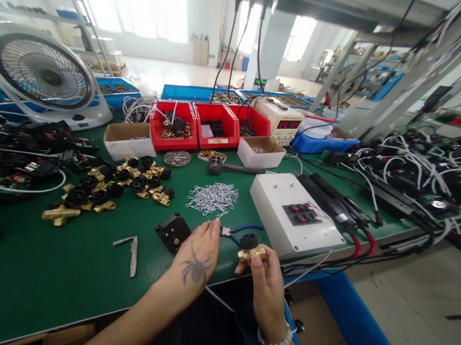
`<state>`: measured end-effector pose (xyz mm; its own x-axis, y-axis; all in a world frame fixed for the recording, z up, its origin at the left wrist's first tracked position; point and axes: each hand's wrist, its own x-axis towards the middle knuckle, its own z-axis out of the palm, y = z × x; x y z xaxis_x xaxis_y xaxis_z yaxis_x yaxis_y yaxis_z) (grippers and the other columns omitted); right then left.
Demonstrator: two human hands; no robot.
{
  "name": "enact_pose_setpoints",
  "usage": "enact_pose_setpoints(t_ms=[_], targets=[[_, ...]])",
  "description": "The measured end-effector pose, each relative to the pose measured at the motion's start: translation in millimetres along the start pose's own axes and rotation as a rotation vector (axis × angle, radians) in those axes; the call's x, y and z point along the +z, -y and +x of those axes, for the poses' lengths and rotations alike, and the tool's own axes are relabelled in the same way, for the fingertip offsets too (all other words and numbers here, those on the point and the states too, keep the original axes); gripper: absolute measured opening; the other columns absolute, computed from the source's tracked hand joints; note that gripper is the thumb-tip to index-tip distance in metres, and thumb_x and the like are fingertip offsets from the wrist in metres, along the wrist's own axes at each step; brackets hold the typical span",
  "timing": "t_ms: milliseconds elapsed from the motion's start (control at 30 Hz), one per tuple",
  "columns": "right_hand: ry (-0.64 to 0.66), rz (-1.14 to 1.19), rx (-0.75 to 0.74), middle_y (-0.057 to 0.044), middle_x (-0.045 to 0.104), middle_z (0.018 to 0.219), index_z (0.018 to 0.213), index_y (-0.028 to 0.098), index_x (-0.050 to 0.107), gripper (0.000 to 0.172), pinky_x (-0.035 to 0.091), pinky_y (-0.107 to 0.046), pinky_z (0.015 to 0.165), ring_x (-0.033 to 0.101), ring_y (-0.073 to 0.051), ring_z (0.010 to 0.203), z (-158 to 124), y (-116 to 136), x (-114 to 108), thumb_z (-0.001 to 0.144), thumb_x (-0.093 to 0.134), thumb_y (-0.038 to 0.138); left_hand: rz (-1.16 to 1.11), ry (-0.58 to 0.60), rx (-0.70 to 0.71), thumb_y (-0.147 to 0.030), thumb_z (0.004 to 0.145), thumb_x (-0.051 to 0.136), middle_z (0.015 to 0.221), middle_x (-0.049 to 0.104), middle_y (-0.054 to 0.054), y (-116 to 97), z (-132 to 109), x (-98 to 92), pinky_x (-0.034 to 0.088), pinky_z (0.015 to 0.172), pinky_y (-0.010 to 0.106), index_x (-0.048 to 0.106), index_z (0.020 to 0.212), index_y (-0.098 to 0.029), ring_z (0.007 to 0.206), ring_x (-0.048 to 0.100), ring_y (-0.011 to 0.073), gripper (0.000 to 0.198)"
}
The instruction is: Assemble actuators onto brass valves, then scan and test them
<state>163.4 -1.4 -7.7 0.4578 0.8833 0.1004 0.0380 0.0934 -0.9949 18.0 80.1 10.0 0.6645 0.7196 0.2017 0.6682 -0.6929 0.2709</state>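
My right hand [266,281] grips a brass valve [246,255] topped with a black knob, just in front of the white switch box. My left hand [199,254] is stretched over the bench, palm down, fingers straight and side by side; its thumb is hidden. Beside its wrist side lies a black boxy part [173,232]. Past its fingertips are blue-handled pliers [227,231], partly covered by the hand. A heap of small silver wire clips [212,198] lies a little farther off. A folded metal tool [133,254] rests to the left.
Several brass valves with black knobs [99,196] are grouped at left. A hammer [230,167] lies before a white carton [261,153] and red bins [217,128]. The white switch box [293,215] stands at right, near black cylinders [332,201]. A fan [49,75] stands at the back left.
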Motion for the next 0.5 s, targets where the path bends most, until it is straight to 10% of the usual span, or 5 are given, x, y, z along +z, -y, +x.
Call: enact_pose_setpoints(t_ms=[300,500], targets=[[-0.008,0.030,-0.014,0.002,0.066,0.065,0.100,0.019,0.053,0.031,0.051,-0.031,0.066,0.064,-0.016,0.062,-0.4,-0.3,-0.1,0.095,0.053,0.049,-0.217,-0.346,-0.268,-0.025,0.099,0.039,0.110,0.072,0.009,-2.8,-8.7,-52.5,0.056,0.094,0.037,0.062,0.116,-0.016,0.102,0.068,0.0207,0.030],[-0.014,0.043,-0.035,0.003,0.065,0.066,0.099,0.020,0.054,0.031,0.052,-0.031,0.063,0.064,-0.015,0.060,-0.8,0.4,0.8,0.094,0.053,0.050,-0.110,-0.147,-0.193,-0.018,0.097,0.036,0.108,0.072,0.009,-1.5,-13.9,-24.0,0.058,0.088,0.035,0.058,0.121,-0.016,0.099,0.068,0.0206,0.033]])
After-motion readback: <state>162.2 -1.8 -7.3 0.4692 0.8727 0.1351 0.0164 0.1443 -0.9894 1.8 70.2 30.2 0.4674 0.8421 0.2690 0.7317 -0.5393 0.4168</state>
